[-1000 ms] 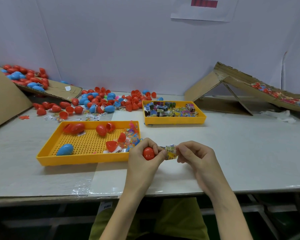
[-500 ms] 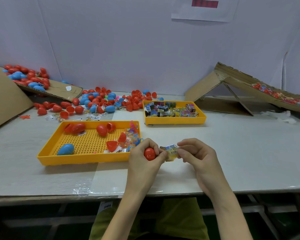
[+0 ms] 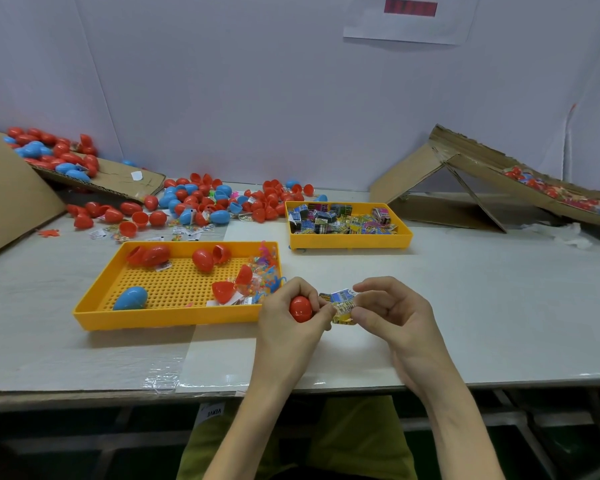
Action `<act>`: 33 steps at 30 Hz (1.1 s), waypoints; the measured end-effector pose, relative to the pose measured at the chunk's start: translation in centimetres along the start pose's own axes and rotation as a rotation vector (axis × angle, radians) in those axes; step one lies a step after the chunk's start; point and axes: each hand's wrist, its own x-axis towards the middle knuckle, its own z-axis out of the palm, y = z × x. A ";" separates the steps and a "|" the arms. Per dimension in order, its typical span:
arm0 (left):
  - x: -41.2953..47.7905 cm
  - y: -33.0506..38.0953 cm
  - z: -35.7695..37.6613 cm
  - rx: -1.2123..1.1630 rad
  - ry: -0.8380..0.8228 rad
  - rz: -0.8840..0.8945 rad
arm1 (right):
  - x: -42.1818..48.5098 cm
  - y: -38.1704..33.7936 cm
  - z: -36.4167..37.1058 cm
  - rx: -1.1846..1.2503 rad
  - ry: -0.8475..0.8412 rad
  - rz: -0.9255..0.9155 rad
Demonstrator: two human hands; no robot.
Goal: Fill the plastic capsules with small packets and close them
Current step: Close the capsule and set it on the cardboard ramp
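white table [image 3: 465,306], pale wall [image 3: 257,98], scattered capsules [image 3: 219,216]

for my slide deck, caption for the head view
The left hand holds a red capsule while the right hand pinches a packet beside it.

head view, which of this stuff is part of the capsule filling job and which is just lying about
In the job:
left hand holding red capsule
right hand pinching packet
packet tray
capsule tray
loose capsules at the back

Lying about:
wall paper
white wrap
red scrap
bare cardboard at left
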 end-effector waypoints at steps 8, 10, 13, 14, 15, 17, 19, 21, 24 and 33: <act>0.1 0.0 0.0 -0.060 -0.048 -0.041 | -0.1 0.0 0.1 -0.016 0.006 -0.022; 0.3 0.1 -0.1 -0.145 -0.098 -0.055 | -0.1 0.0 0.0 0.017 0.045 -0.036; 0.5 0.2 -0.2 -0.344 -0.222 -0.102 | -0.1 0.1 -0.1 0.088 0.125 -0.045; 0.5 0.2 -0.2 -0.387 -0.240 -0.107 | 0.0 0.1 -0.1 0.098 0.139 -0.049; 0.5 0.2 -0.2 -0.408 -0.238 -0.103 | 0.0 0.1 -0.1 0.103 0.143 -0.055; 0.4 0.1 -0.2 -0.426 -0.201 -0.098 | -0.1 0.1 -0.1 0.104 0.132 -0.064; 0.3 0.1 -0.2 -0.427 -0.173 -0.096 | -0.1 0.1 -0.1 0.106 0.136 -0.066; 0.3 0.1 -0.1 -0.421 -0.173 -0.100 | -0.1 0.0 -0.2 0.104 0.139 -0.069; 0.3 0.1 0.0 -0.395 -0.184 -0.100 | -0.2 0.1 -0.2 0.080 0.096 -0.082; 0.3 0.2 0.1 -0.315 -0.209 -0.122 | -0.4 -0.1 -0.2 0.064 0.053 -0.077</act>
